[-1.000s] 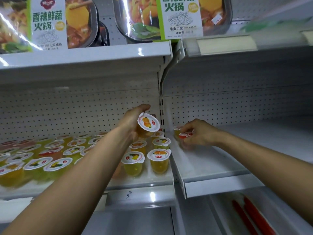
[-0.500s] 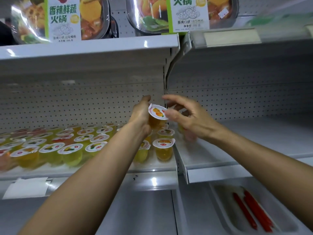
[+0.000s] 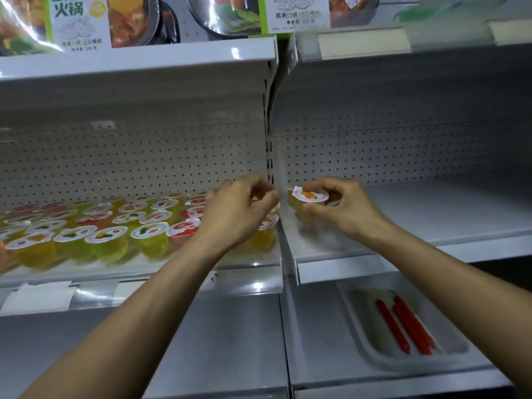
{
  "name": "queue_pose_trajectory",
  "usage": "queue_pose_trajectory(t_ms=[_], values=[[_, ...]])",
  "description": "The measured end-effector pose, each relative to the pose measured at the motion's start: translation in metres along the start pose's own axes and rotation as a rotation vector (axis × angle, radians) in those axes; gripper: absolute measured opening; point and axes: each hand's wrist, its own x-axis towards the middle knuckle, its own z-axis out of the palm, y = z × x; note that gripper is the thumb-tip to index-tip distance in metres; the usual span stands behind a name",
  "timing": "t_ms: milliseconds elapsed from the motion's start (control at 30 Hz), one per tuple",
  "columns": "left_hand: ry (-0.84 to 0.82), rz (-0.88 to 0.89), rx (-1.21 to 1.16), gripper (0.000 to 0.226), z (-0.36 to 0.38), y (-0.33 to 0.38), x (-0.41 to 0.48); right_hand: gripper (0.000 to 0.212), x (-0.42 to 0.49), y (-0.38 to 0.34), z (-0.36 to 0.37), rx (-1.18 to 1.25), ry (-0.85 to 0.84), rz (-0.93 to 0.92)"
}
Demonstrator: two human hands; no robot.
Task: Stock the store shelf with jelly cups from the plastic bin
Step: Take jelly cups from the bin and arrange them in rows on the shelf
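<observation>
Fingers and thumb of the right grip (image 3: 347, 210) curl round a small clear plastic jelly cup (image 3: 308, 198) with orange jelly and a white foil lid printed with orange fruit. The thumb sits under the cup's near side and the fingers arch over the far rim. The cup is tilted, with its lid turned toward the camera. It is held in the air just right of the white slotted upright post (image 3: 269, 156), above the left end of the bare white metal shelf (image 3: 431, 217); motion blur hides the cup's base.

The left grip (image 3: 237, 216) hangs just left of the post, level with the cup and apart from it. Its fingers are loosely curled and nothing shows between them.

Left of the post, behind and beside that grip, rows of stocked jelly cups (image 3: 115, 228) in yellow, orange and red stand upright on the neighbouring white shelf (image 3: 247, 264).

Above the post, on the top shelf, sit black hot-pot trays with green and white labels (image 3: 80, 21).

Below and right of the post, a white shallow tray (image 3: 359, 349) holds several red sausage sticks (image 3: 408, 326).
</observation>
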Motion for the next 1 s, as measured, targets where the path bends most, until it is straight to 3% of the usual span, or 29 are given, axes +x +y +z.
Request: queue_pose_trajectory(t_ms=[67, 100, 367, 500, 600, 800, 1000], values=[[0.013, 0.056, 0.367, 0.035, 0.003, -0.007, -0.008, 0.032, -0.004, 0.013, 0.000, -0.027, -0.025, 0.070], [0.015, 0.064, 0.432, 0.040, 0.004, -0.007, -0.011, 0.032, -0.006, 0.017, 0.001, -0.035, -0.039, 0.096], [0.011, 0.074, 0.523, 0.049, 0.005, 0.001, -0.017, 0.028, -0.007, 0.022, 0.003, -0.161, -0.081, 0.126], [0.010, 0.065, 0.490, 0.044, 0.007, -0.002, -0.018, 0.036, -0.012, 0.020, 0.004, -0.421, -0.072, 0.079], [0.106, 0.071, 0.320, 0.040, 0.003, -0.006, -0.031, 0.042, -0.016, 0.008, 0.009, -0.553, 0.018, -0.047], [0.348, -0.031, -0.025, 0.026, -0.024, -0.038, -0.116, 0.031, -0.038, -0.027, 0.050, -0.416, 0.061, -0.280], [0.367, -0.191, 0.132, 0.029, -0.083, -0.110, -0.190, 0.033, -0.067, -0.065, 0.141, -0.338, -0.106, -0.408]])
